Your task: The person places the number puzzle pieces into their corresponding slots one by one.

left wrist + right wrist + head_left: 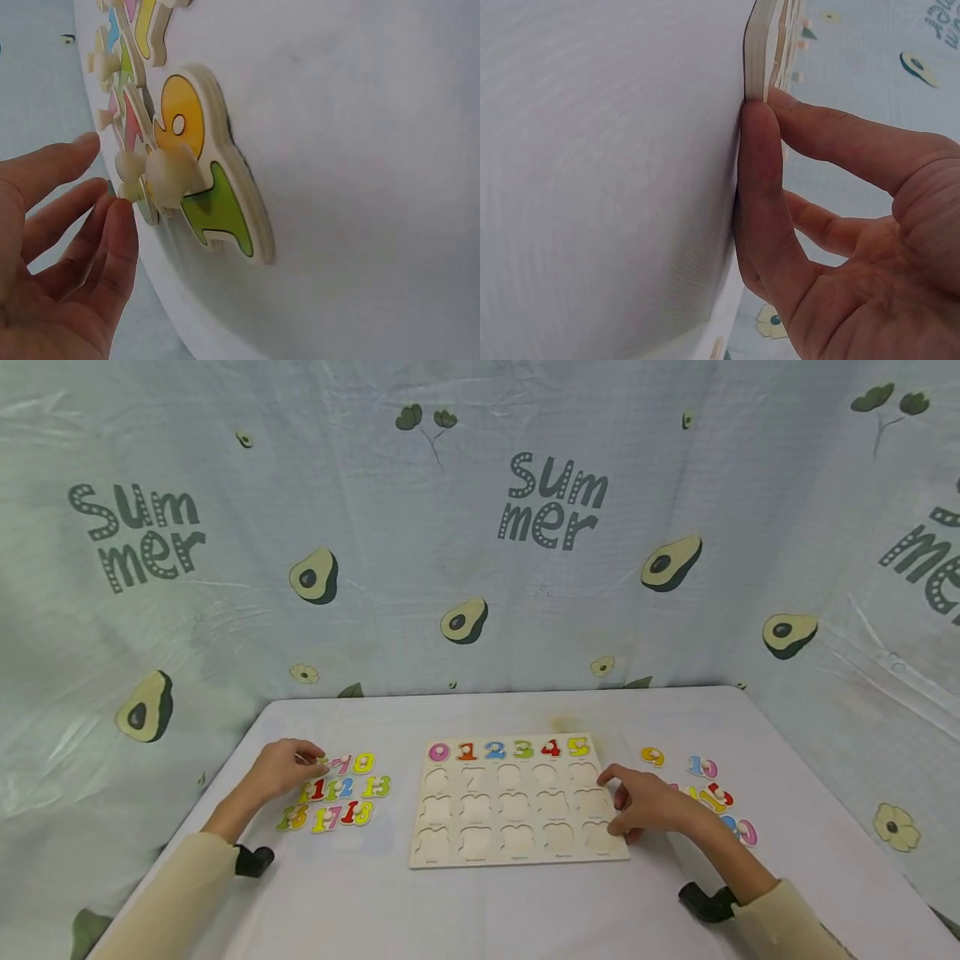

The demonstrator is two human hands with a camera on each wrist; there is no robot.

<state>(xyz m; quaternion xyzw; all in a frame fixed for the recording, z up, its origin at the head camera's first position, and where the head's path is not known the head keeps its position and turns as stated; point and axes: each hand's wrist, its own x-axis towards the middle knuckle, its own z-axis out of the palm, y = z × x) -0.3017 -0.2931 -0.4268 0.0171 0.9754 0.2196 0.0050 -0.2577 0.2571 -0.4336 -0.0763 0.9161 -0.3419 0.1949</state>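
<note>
A wooden number puzzle board [480,860] lies mid-table, its top row filled with 0 to 5 and its lower rows of recesses bare. My right hand [648,802] holds the board's right edge, a fingertip against its side in the right wrist view. Over the left group of number pieces is my left hand [281,768], fingers loosely bent beside the knobs. Closest in the left wrist view stands an orange-and-green number piece [229,214] with a pale knob [172,178]. Nothing shows between the left thumb and fingers there.
Several two-digit pieces, such as the 13 [377,787] and 17 [327,819], lie left of the board. On the right are an orange 9 [652,757], a blue-and-pink 10 [702,767] and more pieces near the right forearm. A patterned cloth [420,527] hangs behind the table.
</note>
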